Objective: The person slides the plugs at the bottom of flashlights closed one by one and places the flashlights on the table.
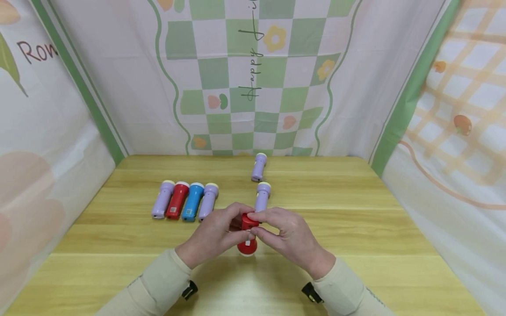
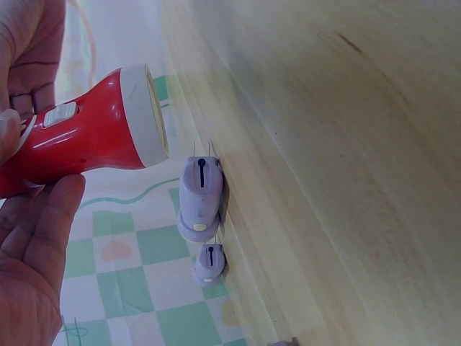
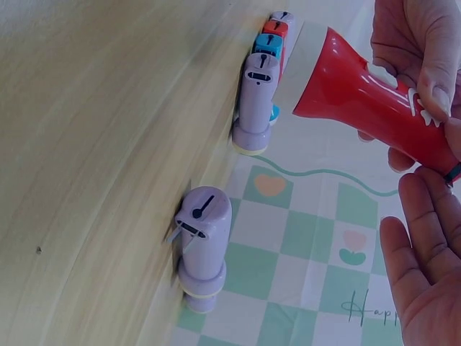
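Holds red flashlight w/ both hands above near part of wooden table, w/ lens end downwards & tail end upwards. Pinches its body w/ left hand, btw thumb and fingers. Pinches its tail end w/ right hand, btw thumb and forefinger, w/ the other fingers rather straight acc to right wrist view. Cannot tell any contact btw white lens rim and table. On the body of red flashlight, can see also white switch.

Just beyond red flashlight, can see nearer purple flashlight, partly hidden by the hands, & behind it, approx in same line, farther purple flashlight. On tail of the nearer one, can make out dark slot and thin prongs.

To the left of red flashlight, can count four more in close row, all w/ lens ends away from the person: leftmost purple flashlight, second red one, blue flashlight & inner purple flashlight, the last just beside left hand.

Far behind red flashlight, can see hanging cloth w/ green-white checks; on the person's side of it, beige sleeves w/ black straps
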A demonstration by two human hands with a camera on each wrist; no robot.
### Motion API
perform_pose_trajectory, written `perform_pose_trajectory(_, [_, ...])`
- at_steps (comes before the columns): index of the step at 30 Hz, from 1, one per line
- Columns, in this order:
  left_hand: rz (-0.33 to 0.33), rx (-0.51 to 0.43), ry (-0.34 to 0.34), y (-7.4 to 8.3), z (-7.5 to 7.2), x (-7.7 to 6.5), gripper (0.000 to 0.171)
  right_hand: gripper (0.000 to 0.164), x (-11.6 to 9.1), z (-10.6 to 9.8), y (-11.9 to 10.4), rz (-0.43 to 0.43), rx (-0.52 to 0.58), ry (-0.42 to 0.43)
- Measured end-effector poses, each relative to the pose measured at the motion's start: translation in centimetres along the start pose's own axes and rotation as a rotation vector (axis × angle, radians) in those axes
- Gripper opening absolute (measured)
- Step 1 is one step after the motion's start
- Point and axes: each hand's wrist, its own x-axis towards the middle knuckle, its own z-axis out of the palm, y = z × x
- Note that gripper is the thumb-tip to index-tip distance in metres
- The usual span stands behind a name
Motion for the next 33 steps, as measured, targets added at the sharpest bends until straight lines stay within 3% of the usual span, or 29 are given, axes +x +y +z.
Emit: perform_pose_trajectory(33, [-0.011, 0.003, -0.008, 0.09, 0.02, -0.12, 0.047, 0.037, -0.05, 0.08, 0.02, -0.020, -0.053, -0.012])
